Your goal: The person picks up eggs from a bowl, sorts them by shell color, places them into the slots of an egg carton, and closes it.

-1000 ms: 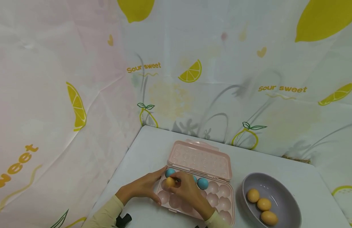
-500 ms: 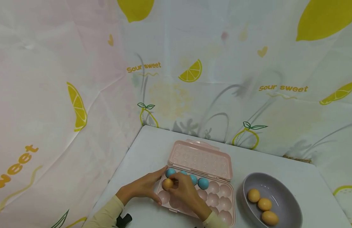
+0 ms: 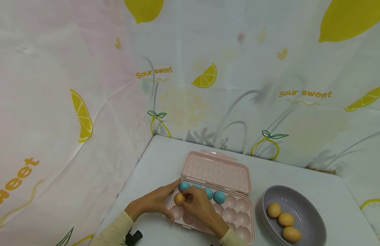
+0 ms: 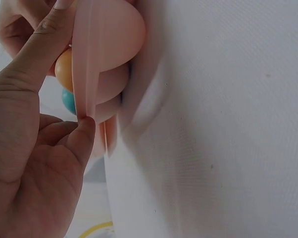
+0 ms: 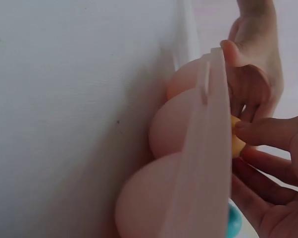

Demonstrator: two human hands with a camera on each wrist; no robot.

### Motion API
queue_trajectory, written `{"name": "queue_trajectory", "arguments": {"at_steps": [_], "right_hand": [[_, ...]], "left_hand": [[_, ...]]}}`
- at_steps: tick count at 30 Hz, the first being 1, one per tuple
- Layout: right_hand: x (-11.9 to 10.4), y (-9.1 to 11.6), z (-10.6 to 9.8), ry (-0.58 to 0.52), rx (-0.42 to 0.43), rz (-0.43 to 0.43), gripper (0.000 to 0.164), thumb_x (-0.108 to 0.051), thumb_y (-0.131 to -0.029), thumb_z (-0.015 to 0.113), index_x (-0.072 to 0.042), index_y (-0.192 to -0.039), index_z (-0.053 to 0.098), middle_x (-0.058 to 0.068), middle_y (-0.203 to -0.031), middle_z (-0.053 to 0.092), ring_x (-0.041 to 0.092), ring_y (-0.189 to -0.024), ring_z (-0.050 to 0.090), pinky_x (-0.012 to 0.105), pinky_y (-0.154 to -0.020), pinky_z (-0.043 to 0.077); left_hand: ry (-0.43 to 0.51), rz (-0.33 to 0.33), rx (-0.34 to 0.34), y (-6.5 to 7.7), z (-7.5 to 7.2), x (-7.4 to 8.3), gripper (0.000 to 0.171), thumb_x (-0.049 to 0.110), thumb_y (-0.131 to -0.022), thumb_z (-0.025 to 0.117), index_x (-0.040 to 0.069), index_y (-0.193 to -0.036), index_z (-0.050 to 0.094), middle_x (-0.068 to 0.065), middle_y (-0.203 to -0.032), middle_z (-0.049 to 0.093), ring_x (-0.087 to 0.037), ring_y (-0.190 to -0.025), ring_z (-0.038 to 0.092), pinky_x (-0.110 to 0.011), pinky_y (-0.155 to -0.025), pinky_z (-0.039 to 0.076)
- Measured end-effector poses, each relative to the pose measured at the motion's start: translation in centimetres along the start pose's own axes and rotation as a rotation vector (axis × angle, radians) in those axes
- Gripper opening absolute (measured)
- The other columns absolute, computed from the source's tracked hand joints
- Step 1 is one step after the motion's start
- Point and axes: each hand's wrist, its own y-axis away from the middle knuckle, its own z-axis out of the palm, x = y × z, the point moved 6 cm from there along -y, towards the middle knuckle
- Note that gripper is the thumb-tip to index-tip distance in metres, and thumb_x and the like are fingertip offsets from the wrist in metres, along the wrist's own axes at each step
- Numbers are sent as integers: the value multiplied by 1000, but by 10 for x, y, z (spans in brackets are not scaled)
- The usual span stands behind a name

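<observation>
A pink egg tray (image 3: 228,215) lies open on the table, its lid (image 3: 215,172) folded back. My left hand (image 3: 156,201) holds the tray's left end, thumb and fingers spread along the rim (image 4: 84,64). With thumb and fingertips my right hand (image 3: 200,208) pinches an orange-yellow egg (image 3: 179,199), low in the leftmost cup of the second row. In the right wrist view that egg (image 5: 236,136) shows just above the rim between the fingers. Several blue eggs (image 3: 219,197) sit along the row nearest the hinge; my right hand partly covers them.
To the right of the tray stands a grey bowl (image 3: 311,218) with three orange-yellow eggs (image 3: 286,219) in it. Cloth walls (image 3: 183,99) with a lemon print rise behind and at the left of the white table (image 3: 159,160).
My right hand has lowered the orange-yellow egg slightly leftward into the cup, uncovering more of the blue eggs. The left hand stays at the tray's end.
</observation>
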Motion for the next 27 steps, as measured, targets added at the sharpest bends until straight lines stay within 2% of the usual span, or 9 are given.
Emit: {"name": "queue_trajectory", "arguments": {"at_steps": [4, 11, 19, 27], "right_hand": [[-2, -1, -9, -8, 9, -18, 22, -4, -69, 68, -2, -90, 63, 4, -86, 62, 16, -79, 61, 21, -67, 50], [6, 1, -28, -48, 12, 22, 23, -3, -72, 66, -1, -94, 62, 8, -91, 63, 19, -82, 62, 22, -69, 50], [12, 5, -58, 10, 62, 23, 23, -8, -70, 70, -1, -91, 62, 7, -87, 62, 19, -79, 61, 26, -65, 52], [20, 13, -88, 64, 99, 101, 25, -9, -70, 71, -3, -93, 63, 5, -88, 62, 17, -80, 60, 26, -65, 51]], "left_hand": [[-1, -1, 5, -1, 0, 0, 123, 48, -52, 77, 10, -141, 1, -4, -144, 14, -20, -121, 35, -31, -95, 34], [-9, -3, 8, -2, -1, 2, 125, 49, -50, 77, 11, -141, 1, -3, -144, 15, -18, -124, 30, -34, -97, 32], [-13, -4, -2, -4, -2, 2, 124, 50, -50, 77, 10, -141, 2, -3, -144, 14, -18, -124, 30, -34, -97, 31], [-39, -39, 1, -3, -2, -1, 126, 53, -49, 76, 12, -141, 2, -3, -144, 14, -18, -121, 35, -33, -96, 33]]}}
